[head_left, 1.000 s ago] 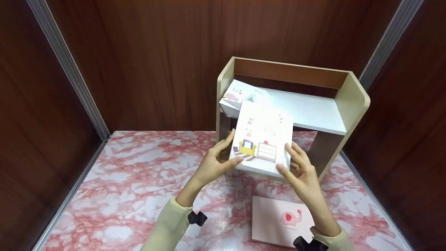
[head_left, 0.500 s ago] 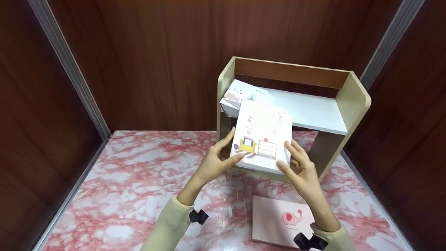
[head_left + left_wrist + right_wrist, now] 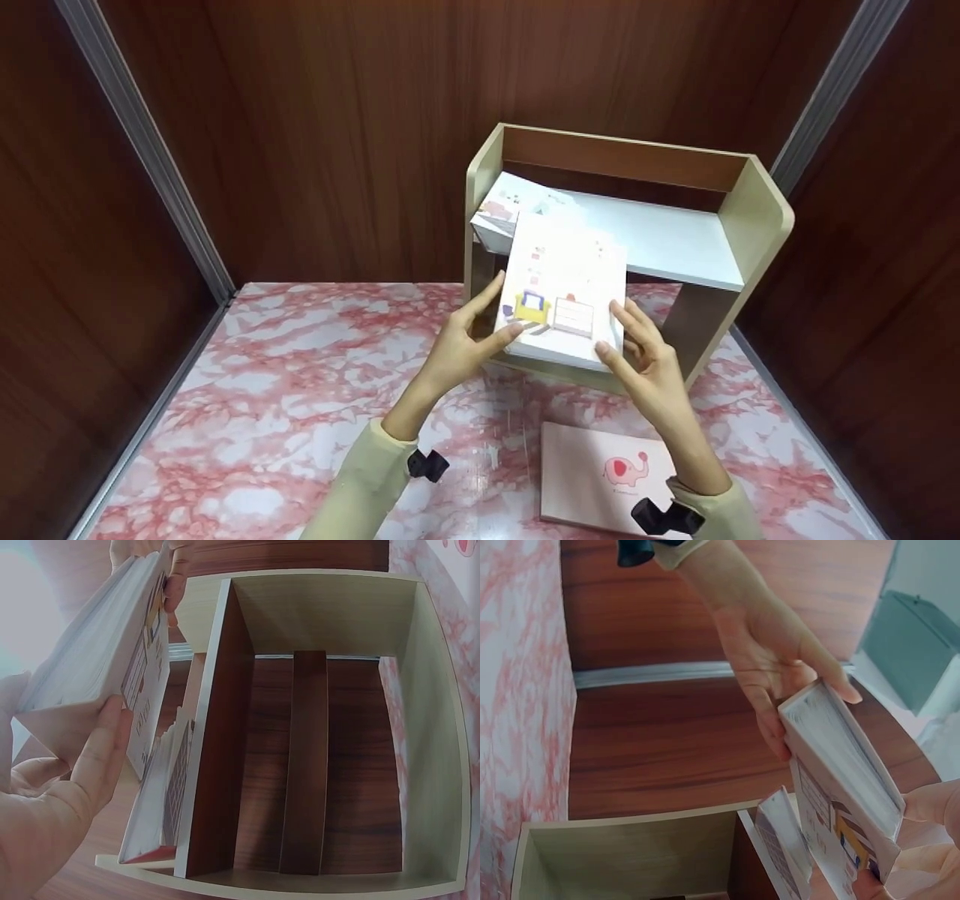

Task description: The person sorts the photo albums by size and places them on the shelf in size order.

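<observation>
A thick white book (image 3: 566, 281), its cover printed with a yellow armchair and a drawer chest, is held tilted in front of a small shelf unit (image 3: 757, 217). My left hand (image 3: 461, 349) grips its left edge, thumb on the cover. On the opposite edge, my right hand (image 3: 656, 367) pinches it between thumb and fingers. The left wrist view shows its page block (image 3: 90, 630) between both hands. Another white book (image 3: 499, 210) leans at the left end of the upper shelf board (image 3: 675, 232), partly hidden behind the held one.
A pink book (image 3: 574, 472) with a red elephant lies on the marbled red-and-white table (image 3: 315, 405), partly under my right forearm. Dark wood panels (image 3: 337, 135) enclose the back and sides. The shelf's side board (image 3: 750, 195) rises at the right.
Both hands have shifted the held book very slightly up and away, toward the shelf. Their grip looks the same, and the other books have stayed in place.
</observation>
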Available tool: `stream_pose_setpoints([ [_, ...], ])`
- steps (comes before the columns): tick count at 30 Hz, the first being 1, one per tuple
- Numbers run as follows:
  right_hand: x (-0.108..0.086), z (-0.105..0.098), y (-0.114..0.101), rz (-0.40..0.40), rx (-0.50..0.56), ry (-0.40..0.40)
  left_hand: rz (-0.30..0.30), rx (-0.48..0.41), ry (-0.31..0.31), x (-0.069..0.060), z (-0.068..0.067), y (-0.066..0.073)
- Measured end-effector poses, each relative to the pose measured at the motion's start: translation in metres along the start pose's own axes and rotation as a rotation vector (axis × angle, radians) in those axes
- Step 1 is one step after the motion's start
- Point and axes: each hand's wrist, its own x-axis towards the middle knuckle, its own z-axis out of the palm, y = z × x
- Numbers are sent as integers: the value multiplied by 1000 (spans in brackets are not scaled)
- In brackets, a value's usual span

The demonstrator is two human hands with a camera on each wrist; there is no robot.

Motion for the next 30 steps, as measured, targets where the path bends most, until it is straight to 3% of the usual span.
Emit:
stream_pose_setpoints([
  [11,0,-2,-1,-10,24,-14,40,-21,14,0,-1,-1],
  [22,0,-4,-5,20,76,-24,42,-117,-38,1,-2,-2],
  [30,0,-6,-6,38,35,-31,53,-174,-46,7,-1,-26],
])
